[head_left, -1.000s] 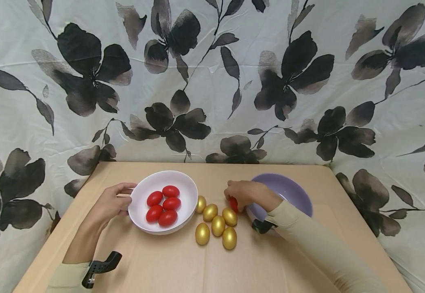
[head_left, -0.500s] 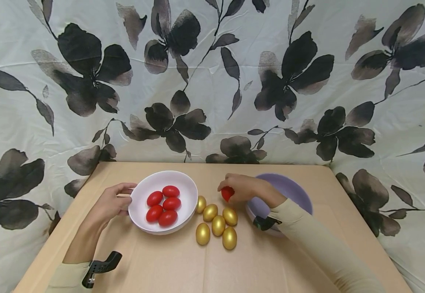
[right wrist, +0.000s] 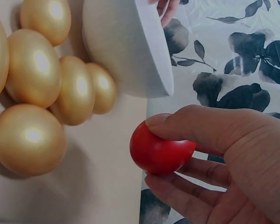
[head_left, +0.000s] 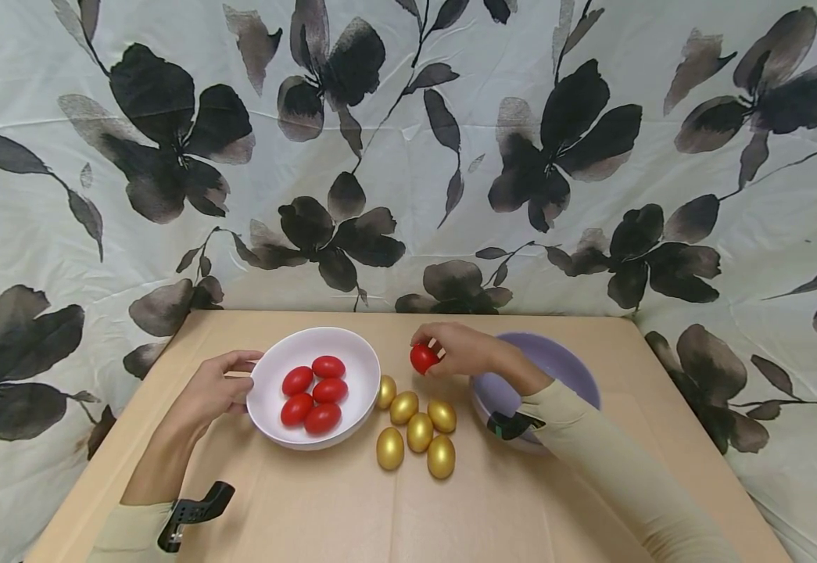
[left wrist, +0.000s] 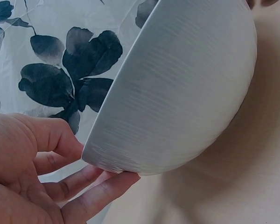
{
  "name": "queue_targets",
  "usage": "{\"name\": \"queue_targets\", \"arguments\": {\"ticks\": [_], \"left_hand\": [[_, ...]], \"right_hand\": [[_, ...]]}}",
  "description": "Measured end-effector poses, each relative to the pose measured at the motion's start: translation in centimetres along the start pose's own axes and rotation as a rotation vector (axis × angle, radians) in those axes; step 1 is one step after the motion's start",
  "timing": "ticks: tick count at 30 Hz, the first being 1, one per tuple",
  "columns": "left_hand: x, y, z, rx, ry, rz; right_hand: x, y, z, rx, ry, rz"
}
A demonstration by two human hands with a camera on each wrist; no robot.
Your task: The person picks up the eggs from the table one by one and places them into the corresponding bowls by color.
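Observation:
In the head view my right hand (head_left: 460, 349) pinches a red egg (head_left: 424, 359) between thumb and fingers, above the table. The right wrist view shows this red egg (right wrist: 159, 145) gripped at its side. My left hand (head_left: 216, 391) holds the white bowl (head_left: 267, 422) at its left rim; in the left wrist view its fingertips (left wrist: 126, 179) touch the outside of the bowl (left wrist: 177, 93). Several red eggs (head_left: 321, 393) lie in that bowl. Between the bowls sit several golden eggs (head_left: 419, 432). A purple bowl (head_left: 570, 367) stands partly hidden behind my right wrist.
The light wooden table (head_left: 309, 500) ends at a floral cloth (head_left: 443, 195) hanging behind it. The golden eggs (right wrist: 32, 70) lie close together beside the white bowl. Each wrist wears a black camera mount (head_left: 197, 512).
My right hand has lifted the red egg from beside the purple bowl and moved it left and farther back. The left hand and the white bowl stay put.

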State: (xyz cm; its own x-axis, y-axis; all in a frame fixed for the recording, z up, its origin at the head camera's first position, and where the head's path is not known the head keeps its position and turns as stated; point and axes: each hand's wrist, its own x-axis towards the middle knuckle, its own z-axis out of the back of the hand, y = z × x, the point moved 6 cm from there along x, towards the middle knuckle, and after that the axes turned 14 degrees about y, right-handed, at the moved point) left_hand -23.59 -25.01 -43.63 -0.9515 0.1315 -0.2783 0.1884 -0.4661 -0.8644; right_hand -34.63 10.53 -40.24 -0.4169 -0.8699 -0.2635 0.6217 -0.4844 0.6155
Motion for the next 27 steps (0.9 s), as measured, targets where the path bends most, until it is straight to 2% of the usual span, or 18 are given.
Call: {"name": "queue_targets", "arguments": {"ticks": [14, 27], "left_hand": [[0.0, 0.0, 0.0, 0.000, -0.001, 0.002], [-0.1, 0.1, -0.1, -0.002, 0.002, 0.012]], "right_hand": [[0.3, 2.2, 0.7, 0.099, -0.056, 0.085], [1.6, 4.6, 0.8, 0.084, -0.039, 0.127]]}}
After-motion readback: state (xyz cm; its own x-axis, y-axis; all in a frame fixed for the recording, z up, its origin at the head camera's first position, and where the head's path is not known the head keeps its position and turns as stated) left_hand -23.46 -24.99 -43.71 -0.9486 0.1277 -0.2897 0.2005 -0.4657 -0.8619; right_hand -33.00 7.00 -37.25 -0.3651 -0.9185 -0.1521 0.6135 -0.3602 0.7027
